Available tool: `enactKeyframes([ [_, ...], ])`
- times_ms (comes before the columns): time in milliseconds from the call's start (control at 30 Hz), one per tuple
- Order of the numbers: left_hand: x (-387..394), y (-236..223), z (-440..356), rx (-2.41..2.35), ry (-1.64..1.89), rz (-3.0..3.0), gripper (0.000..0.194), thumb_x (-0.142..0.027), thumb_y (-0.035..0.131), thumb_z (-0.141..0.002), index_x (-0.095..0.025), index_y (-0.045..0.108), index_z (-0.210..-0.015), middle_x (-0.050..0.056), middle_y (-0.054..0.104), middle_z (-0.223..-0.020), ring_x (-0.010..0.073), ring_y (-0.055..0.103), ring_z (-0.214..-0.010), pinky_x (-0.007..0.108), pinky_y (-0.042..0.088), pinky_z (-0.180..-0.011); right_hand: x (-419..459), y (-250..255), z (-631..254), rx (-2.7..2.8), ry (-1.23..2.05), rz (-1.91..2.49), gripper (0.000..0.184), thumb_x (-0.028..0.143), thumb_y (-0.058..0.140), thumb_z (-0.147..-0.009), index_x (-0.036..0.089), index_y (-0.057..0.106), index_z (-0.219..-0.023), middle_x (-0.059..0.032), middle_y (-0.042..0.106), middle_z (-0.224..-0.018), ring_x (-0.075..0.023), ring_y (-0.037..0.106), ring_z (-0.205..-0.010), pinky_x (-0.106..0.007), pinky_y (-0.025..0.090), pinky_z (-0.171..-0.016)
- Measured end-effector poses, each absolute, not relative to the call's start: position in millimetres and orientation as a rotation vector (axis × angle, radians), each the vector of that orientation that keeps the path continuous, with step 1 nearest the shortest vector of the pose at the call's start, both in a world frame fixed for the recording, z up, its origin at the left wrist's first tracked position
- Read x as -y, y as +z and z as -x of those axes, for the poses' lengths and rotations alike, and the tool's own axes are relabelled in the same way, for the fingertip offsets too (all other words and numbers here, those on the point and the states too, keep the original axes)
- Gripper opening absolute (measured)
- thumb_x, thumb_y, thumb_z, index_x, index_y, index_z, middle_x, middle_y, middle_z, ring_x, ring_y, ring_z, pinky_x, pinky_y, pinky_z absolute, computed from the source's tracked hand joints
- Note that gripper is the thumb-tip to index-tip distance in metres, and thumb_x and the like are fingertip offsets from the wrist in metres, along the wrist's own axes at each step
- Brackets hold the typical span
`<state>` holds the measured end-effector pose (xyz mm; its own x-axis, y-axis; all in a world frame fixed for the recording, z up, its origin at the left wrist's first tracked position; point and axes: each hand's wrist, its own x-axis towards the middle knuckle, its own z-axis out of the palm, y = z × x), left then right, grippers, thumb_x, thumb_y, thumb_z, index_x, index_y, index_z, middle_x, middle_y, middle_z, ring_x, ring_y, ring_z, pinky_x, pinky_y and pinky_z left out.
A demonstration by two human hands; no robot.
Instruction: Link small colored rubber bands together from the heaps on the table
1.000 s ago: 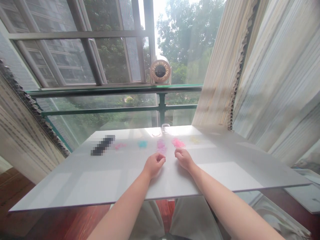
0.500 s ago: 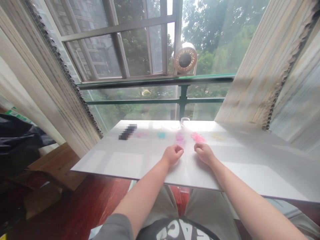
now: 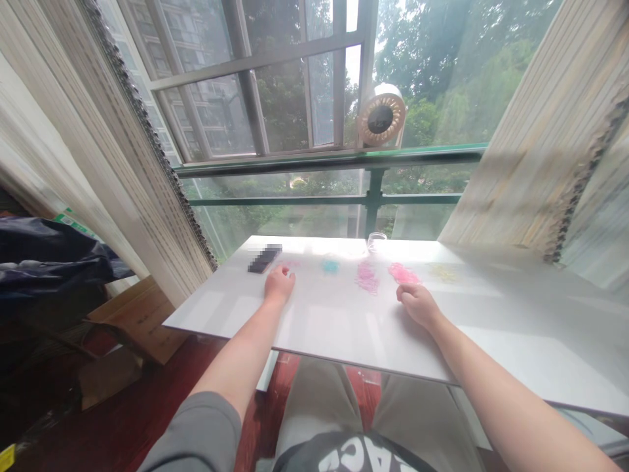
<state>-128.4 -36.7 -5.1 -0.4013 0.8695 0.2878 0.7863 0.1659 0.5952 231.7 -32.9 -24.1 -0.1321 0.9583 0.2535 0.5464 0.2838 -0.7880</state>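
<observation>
My left hand (image 3: 280, 286) reaches to the left side of the white table (image 3: 324, 321). Its fingers are curled at the near edge of a small pale pink pile (image 3: 291, 264); what they hold, if anything, is too small to make out. My right hand (image 3: 417, 304) is closed just in front of a bright pink pile (image 3: 403, 273) of thin, tangled strands or bands, its fingertips hidden. Between the hands lie a teal pile (image 3: 330, 265) and a loosely spread purple pile (image 3: 367, 278). Farther right is a faint yellow pile (image 3: 443, 272).
A dark, phone-like rectangle (image 3: 265, 258), blurred out, lies left of my left hand. A clear cup (image 3: 377, 241) stands at the table's far edge. Behind are a green railing (image 3: 314, 199), a round fan (image 3: 381, 119) and curtains. Cardboard boxes (image 3: 142, 321) sit on the floor at left.
My left hand has moved left, from in front of the purple pile to the pale pink one. My right hand stays by the bright pink pile. The view has shifted slightly left.
</observation>
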Motion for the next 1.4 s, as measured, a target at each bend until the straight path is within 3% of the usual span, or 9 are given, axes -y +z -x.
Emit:
enactKeyframes([
  [133,29,-6,157,-2.458,0.994,-1.596,0.033,-0.031,0.057,-0.075,-0.013,0.060,-0.101,0.017,0.061,-0.108,0.0254,0.058,-0.099,0.031,0.041,-0.086,32,-25,-232,1.796,0.657,1.348,0.010,0.024,0.035,-0.051,0.021,0.044,-0.049,0.0023,0.040,-0.045,-0.0137,0.039,-0.046,-0.025,0.031,-0.048],
  [433,16,-10,158,-2.509,0.867,-1.655,0.022,-0.027,0.050,-0.080,-0.016,0.069,-0.080,0.013,0.068,-0.091,0.0258,0.061,-0.090,0.032,0.044,-0.077,29,-32,-234,1.820,0.609,1.322,0.011,0.025,0.035,-0.053,0.022,0.045,-0.050,0.0012,0.043,-0.049,-0.0156,0.043,-0.050,-0.027,0.033,-0.051],
  [733,14,-12,158,-2.532,0.800,-1.631,0.028,-0.027,0.042,-0.084,-0.015,0.067,-0.088,0.017,0.064,-0.104,0.0296,0.059,-0.098,0.035,0.043,-0.080,33,-27,-231,1.797,0.637,1.329,0.010,0.024,0.034,-0.053,0.022,0.044,-0.051,0.0023,0.040,-0.047,-0.0150,0.041,-0.049,-0.026,0.032,-0.051],
  [933,25,-12,150,-2.416,0.810,-1.716,0.029,-0.030,0.037,-0.088,-0.015,0.061,-0.091,0.017,0.064,-0.101,0.0283,0.059,-0.097,0.035,0.041,-0.081,39,-24,-227,1.800,0.658,1.345,0.012,0.022,0.036,-0.054,0.020,0.048,-0.053,0.0015,0.046,-0.050,-0.0148,0.045,-0.052,-0.026,0.033,-0.052],
  [1233,43,-18,50,-1.795,0.915,-2.116,0.024,-0.029,0.034,-0.090,-0.019,0.053,-0.081,0.006,0.062,-0.082,0.0197,0.058,-0.080,0.030,0.040,-0.072,47,-15,-194,1.773,0.820,1.248,0.016,0.015,0.039,-0.056,0.019,0.054,-0.062,0.0034,0.049,-0.048,-0.0116,0.043,-0.046,-0.024,0.033,-0.049],
  [1400,42,-14,-15,-1.511,1.005,-2.163,0.025,-0.030,0.032,-0.090,-0.019,0.051,-0.078,0.002,0.060,-0.073,0.0163,0.056,-0.070,0.027,0.040,-0.065,49,-10,-170,1.692,0.914,1.119,0.019,0.017,0.045,-0.061,0.018,0.054,-0.078,0.0039,0.054,-0.056,-0.0097,0.046,-0.047,-0.022,0.037,-0.049],
])
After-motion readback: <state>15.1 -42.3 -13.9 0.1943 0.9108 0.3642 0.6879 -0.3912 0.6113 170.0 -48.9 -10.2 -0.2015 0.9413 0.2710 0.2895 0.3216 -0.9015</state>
